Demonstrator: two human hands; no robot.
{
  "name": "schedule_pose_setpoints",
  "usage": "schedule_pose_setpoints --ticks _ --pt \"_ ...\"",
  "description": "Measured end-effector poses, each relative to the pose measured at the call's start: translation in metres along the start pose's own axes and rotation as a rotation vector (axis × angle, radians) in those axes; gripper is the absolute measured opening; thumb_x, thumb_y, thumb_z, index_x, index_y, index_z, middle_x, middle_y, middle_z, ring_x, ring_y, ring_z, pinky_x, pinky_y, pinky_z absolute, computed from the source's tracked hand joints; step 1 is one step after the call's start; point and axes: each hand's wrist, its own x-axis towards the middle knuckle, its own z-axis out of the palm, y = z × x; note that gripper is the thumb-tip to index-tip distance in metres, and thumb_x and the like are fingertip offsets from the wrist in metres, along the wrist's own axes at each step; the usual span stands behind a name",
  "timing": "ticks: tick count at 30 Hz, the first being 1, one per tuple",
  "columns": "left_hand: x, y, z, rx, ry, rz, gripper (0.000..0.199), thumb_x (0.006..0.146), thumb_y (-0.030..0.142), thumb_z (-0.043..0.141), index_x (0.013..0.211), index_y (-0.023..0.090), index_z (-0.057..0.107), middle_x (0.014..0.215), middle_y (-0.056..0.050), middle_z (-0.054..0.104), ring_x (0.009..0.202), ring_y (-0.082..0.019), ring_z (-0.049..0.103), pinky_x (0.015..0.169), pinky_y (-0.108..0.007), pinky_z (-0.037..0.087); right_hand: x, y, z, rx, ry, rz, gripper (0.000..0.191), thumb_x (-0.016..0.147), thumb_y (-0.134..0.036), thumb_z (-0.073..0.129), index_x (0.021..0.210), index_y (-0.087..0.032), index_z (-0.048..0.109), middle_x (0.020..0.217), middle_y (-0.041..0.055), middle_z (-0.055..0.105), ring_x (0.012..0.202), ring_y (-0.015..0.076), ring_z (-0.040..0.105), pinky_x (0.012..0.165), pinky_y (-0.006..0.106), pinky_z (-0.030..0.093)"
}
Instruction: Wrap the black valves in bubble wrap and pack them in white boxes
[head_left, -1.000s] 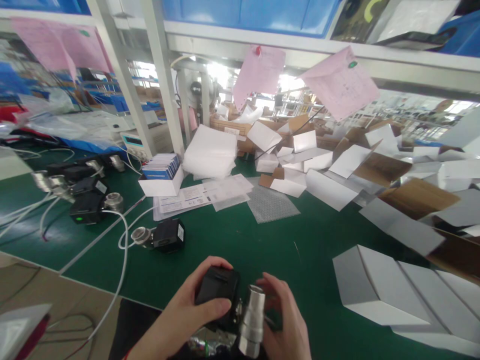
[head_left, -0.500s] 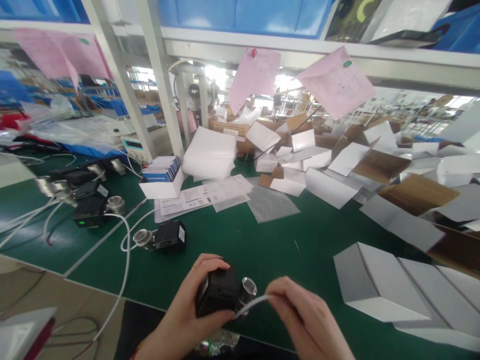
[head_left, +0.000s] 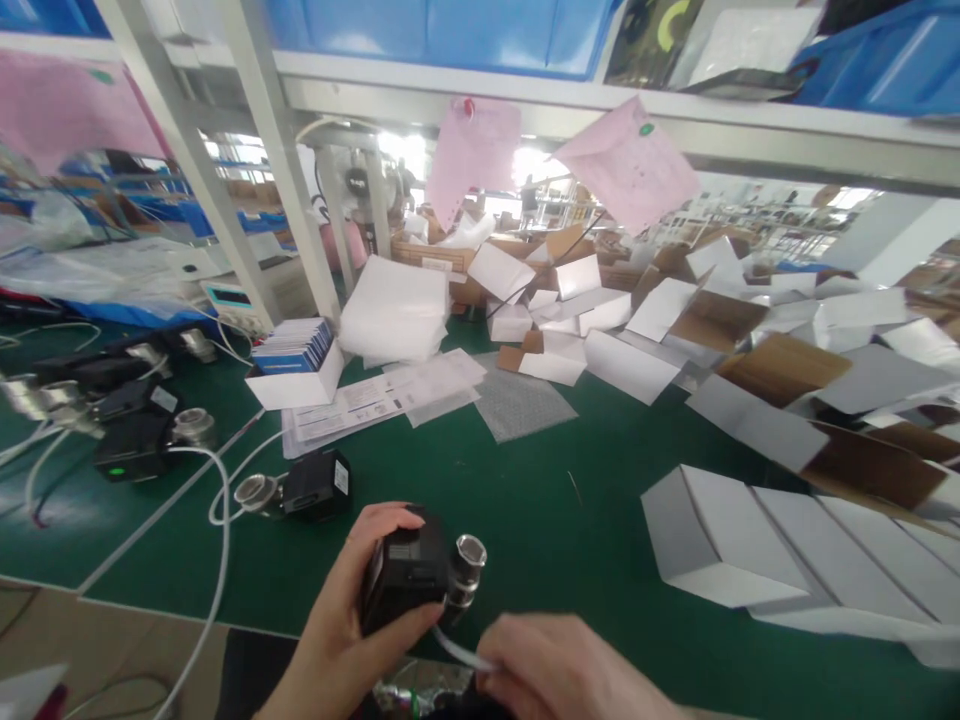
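My left hand is wrapped round a black motorized valve, a box-shaped body with a silver metal fitting on its right side. A white cable comes out of the valve's lower side. My right hand is closed on that cable, a little to the right of the valve and low in view. A second valve of the same sort lies on the green table behind my left hand, its metal fitting facing left.
Further black valves with white cables lie on the left. A white box of blue booklets, printed sheets and bubble wrap are at the back. Open cartons pile up on the right, with closed white boxes in front.
My right hand has moved down and left along with the cable, which now bends downward from the valve. My left hand still holds the valve. The whole view has shifted.
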Motion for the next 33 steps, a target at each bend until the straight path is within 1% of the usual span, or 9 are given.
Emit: schedule_pose_setpoints --ticks 4,8,11,14,19,22,26,30,33 --pt "-0.002 0.006 0.015 -0.203 -0.06 -0.238 0.051 0.064 0.035 0.091 0.11 0.028 0.07 0.118 -0.001 0.068 0.104 -0.025 0.065 0.081 -0.023 0.054 0.028 0.008 -0.026 0.035 0.157 0.148 0.024 0.103 -0.015 0.051 0.081 -0.021 0.06 0.08 -0.002 0.061 0.075 0.0135 0.059 0.072 0.022 0.047" --pt "0.0 0.008 0.023 -0.528 0.061 -0.401 0.066 0.067 0.046 0.092 0.12 0.03 0.058 0.103 0.002 0.07 0.082 -0.019 0.065 0.07 -0.023 0.054 0.031 0.03 0.013 0.172 0.159 0.202 0.029 0.099 -0.011 0.044 0.074 -0.019 0.055 0.075 -0.0015 0.061 0.071 0.0134 0.059 0.066 0.02 0.047" --pt "0.009 0.004 0.024 -0.515 0.173 -0.366 0.072 0.066 0.051 0.094 0.122 0.029 0.055 0.1 0.002 0.069 0.083 -0.018 0.065 0.071 -0.021 0.054 0.016 0.034 0.053 0.112 0.143 0.196 0.022 0.098 -0.012 0.042 0.092 -0.019 0.062 0.085 0.0028 0.07 0.072 0.0162 0.068 0.067 0.021 0.052" --pt "0.014 -0.003 0.027 -0.431 0.233 -0.32 0.076 0.063 0.056 0.095 0.12 0.028 0.054 0.096 0.003 0.067 0.08 -0.016 0.062 0.069 -0.017 0.052 0.002 0.032 0.074 -0.213 0.21 0.137 0.021 0.093 -0.009 0.044 0.099 -0.019 0.062 0.08 0.0037 0.07 0.06 0.0172 0.068 0.053 0.023 0.043" --pt "0.01 -0.009 0.032 -0.203 0.223 -0.183 0.052 0.076 0.046 0.086 0.117 0.028 0.06 0.105 0.002 0.065 0.088 -0.017 0.061 0.076 -0.02 0.052 0.009 0.022 0.055 -0.459 0.39 -0.013 0.03 0.1 -0.012 0.038 0.079 -0.021 0.057 0.066 0.0011 0.062 0.05 0.0149 0.056 0.048 0.028 0.029" --pt "0.007 -0.005 0.03 -0.109 0.143 -0.125 0.045 0.073 0.037 0.086 0.111 0.026 0.064 0.11 -0.001 0.066 0.098 -0.023 0.063 0.084 -0.025 0.054 0.018 0.016 0.035 -0.199 0.348 0.009 0.026 0.1 -0.015 0.045 0.081 -0.02 0.062 0.075 0.0025 0.066 0.06 0.0138 0.058 0.054 0.023 0.037" --pt "0.007 -0.001 0.025 -0.151 0.093 -0.175 0.048 0.07 0.039 0.087 0.111 0.025 0.065 0.112 -0.003 0.067 0.099 -0.026 0.064 0.084 -0.029 0.054 0.02 0.026 0.037 0.248 0.43 0.379 0.013 0.084 -0.023 0.074 0.079 -0.02 0.062 0.077 -0.0001 0.064 0.066 0.0131 0.057 0.057 0.019 0.042" --pt "0.007 -0.005 0.023 -0.252 -0.052 -0.202 0.052 0.069 0.037 0.088 0.114 0.027 0.065 0.115 -0.002 0.065 0.096 -0.024 0.064 0.079 -0.027 0.052 0.018 0.043 0.061 0.87 0.438 0.455 0.054 0.072 -0.062 0.088 0.102 -0.019 0.074 0.086 0.0049 0.073 0.074 0.019 0.066 0.066 0.026 0.052" --pt "0.013 -0.006 0.019 -0.199 -0.224 -0.118 0.051 0.074 0.028 0.081 0.122 0.031 0.066 0.117 -0.001 0.064 0.099 -0.024 0.065 0.084 -0.029 0.052 0.009 0.05 0.07 0.917 0.487 0.471 0.069 0.067 -0.078 0.084 0.102 -0.019 0.077 0.086 0.0084 0.077 0.079 0.025 0.073 0.073 0.033 0.058"
